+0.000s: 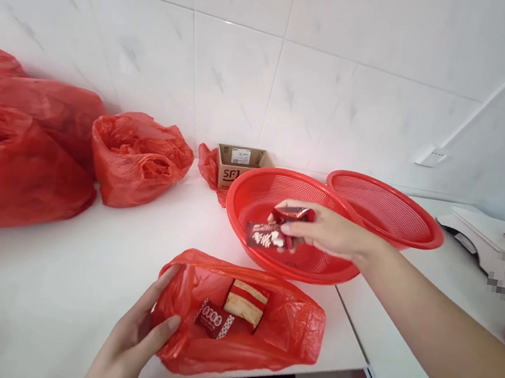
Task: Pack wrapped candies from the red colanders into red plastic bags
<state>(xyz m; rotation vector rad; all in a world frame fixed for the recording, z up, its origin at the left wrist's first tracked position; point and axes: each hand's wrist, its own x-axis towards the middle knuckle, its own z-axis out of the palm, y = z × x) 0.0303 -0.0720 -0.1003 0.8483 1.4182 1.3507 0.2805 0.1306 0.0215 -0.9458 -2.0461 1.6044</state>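
My left hand point(143, 326) grips the left rim of a red plastic bag point(288, 332), thumb outside and fingers behind the film. The bag lies open at the table's front edge. Inside it are a dark red wrapped snack packet point(214, 319) and a packet with a cream and red layered picture point(246, 303). Over the front red plastic basket point(244, 233), my right hand point(306, 230) is closed on dark red snack packets point(266, 236), at least two of them. Part of the basket's inside is hidden behind that hand.
Several full red bags point(19, 154) stand at the left, with a smaller red bag point(140, 159) beside them. A cardboard box point(231, 169) sits by the wall. Behind the front basket is a second red basket point(420, 235). A white scale-like device point(484, 233) is at the right.
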